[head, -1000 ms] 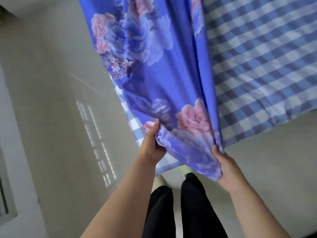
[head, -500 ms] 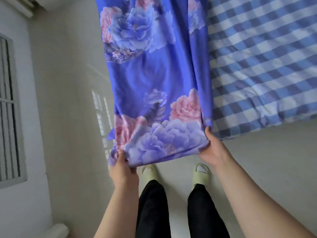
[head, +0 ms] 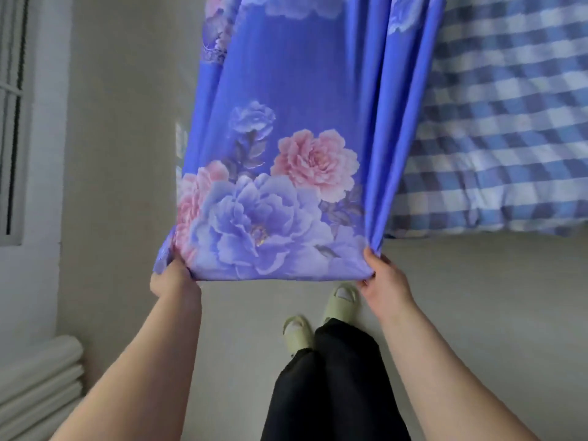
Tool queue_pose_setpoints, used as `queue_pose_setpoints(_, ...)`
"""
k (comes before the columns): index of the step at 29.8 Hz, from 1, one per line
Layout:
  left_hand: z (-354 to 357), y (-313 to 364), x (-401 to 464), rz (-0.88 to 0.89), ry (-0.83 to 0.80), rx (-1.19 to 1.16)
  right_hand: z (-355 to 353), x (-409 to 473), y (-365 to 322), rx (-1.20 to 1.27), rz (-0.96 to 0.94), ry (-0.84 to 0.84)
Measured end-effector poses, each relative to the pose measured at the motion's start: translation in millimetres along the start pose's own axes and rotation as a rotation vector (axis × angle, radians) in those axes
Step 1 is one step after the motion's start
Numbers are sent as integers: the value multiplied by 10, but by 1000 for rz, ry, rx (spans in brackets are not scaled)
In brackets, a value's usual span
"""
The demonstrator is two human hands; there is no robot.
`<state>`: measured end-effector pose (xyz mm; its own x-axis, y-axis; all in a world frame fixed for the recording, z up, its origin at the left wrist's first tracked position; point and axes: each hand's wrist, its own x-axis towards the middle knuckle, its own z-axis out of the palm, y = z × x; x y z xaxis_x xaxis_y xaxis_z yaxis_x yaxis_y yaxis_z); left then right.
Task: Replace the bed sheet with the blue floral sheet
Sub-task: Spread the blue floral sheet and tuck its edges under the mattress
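The blue floral sheet [head: 286,138], printed with pink and lilac flowers, stretches from the top of the view down to my hands, its near edge pulled taut above the floor. My left hand [head: 173,278] grips its left corner with the fingers hidden under the cloth. My right hand [head: 381,275] grips the right corner, where the fabric bunches into folds. The bed on the right carries a blue-and-white checked sheet [head: 509,122], and the floral sheet overlaps its left part.
Pale floor [head: 477,313] lies below the bed's edge. My legs in black trousers and pale green slippers [head: 342,300] stand under the sheet's near edge. A white wall with a barred window [head: 12,122] is on the left, and white rolled material [head: 38,377] lies at lower left.
My hands have spread apart along the sheet's edge, the left moving leftward to the corner. The crumpled near edge is now pulled flat and wide, and I have stepped back from the bed.
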<state>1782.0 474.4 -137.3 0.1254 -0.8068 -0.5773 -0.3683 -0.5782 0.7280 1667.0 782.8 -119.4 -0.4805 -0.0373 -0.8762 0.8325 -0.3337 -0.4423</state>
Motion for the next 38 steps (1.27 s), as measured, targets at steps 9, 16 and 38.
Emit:
queue_pose_setpoints(9,-186,-587,-367,-429,-205,298,-299,103,223,-158,89,85)
queue_pose_setpoints(16,287,-1110,-1823,-807,-983,26,-355,-35,332,-178,101,0)
queue_pose_setpoints(38,684,-995,-2096,-593,-206,-101,-505,238,-2334,242,-188,-579)
